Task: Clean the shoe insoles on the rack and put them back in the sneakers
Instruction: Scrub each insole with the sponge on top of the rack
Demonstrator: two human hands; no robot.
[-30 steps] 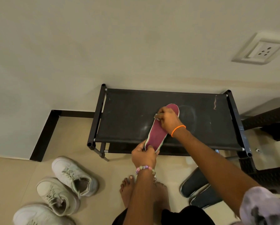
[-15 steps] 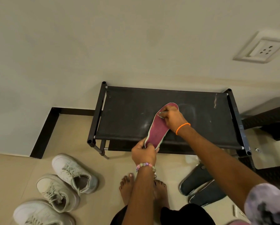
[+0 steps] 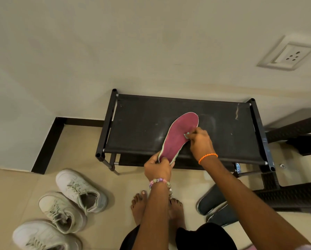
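Note:
A maroon insole (image 3: 178,136) with a pale edge lies slanted over the black shoe rack (image 3: 142,123), toe end pointing away from me. My left hand (image 3: 157,167) pinches its heel end at the rack's front edge. My right hand (image 3: 198,143) presses a small pale cloth (image 3: 186,135) onto the insole's middle, fingers curled round it. Three white sneakers (image 3: 81,191) stand on the floor at the lower left.
The rack stands against a cream wall with a socket plate (image 3: 286,55). Two dark slippers (image 3: 214,206) lie on the tiled floor at the right beside a dark wicker piece (image 3: 295,197). My bare feet (image 3: 138,208) are just in front of the rack.
My right hand with the cloth has slid from the insole's left edge near the toe to its right side at the middle. The left hand keeps the heel in place.

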